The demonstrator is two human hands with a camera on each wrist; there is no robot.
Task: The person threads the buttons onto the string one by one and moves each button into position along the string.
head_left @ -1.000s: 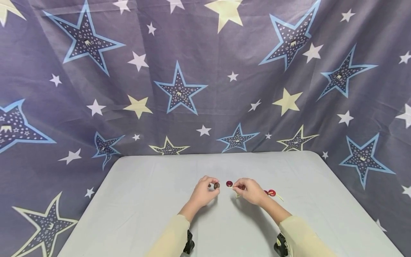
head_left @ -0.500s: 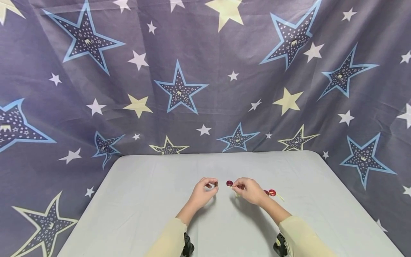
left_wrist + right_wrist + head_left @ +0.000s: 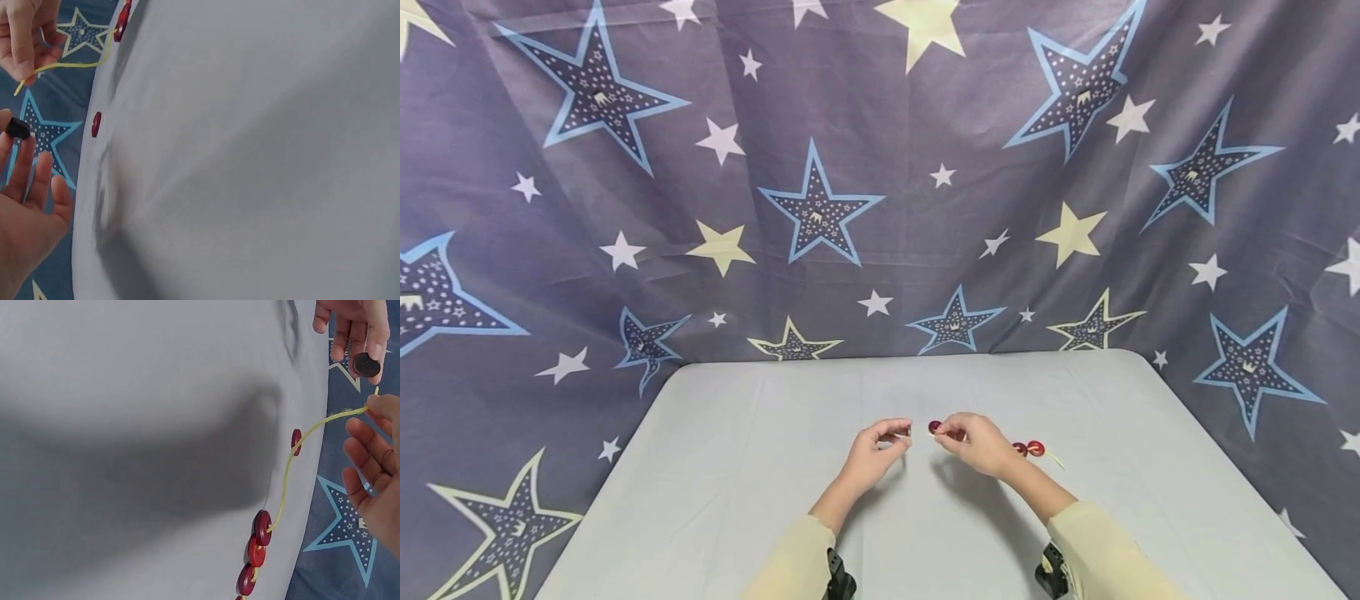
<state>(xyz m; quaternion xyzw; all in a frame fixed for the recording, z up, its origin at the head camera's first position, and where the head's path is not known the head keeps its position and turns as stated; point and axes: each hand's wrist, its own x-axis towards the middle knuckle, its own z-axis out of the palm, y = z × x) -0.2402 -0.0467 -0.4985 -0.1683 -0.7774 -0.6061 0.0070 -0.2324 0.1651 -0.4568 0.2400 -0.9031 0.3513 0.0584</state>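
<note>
My left hand (image 3: 868, 457) pinches a dark round button (image 3: 366, 365) between thumb and fingertips, held above the table. Facing it, my right hand (image 3: 981, 446) pinches a yellow cord (image 3: 337, 415) close to its end, and a short tip sticks out past the fingers toward the button. A small gap separates cord tip and button in the right wrist view. From the right hand the cord runs down to several red and dark red buttons (image 3: 262, 527) threaded in a row. One loose dark red button (image 3: 96, 124) lies on the table between and beyond the hands.
The white-covered table (image 3: 737, 467) extends around both hands. Behind it hangs a grey-purple curtain (image 3: 910, 250) with a star print. The far tail of the cord (image 3: 1056, 460) lies right of the threaded buttons.
The dark button in my left hand has turned from showing its face to nearly edge-on in the head view. My right hand has shifted slightly left with the cord.
</note>
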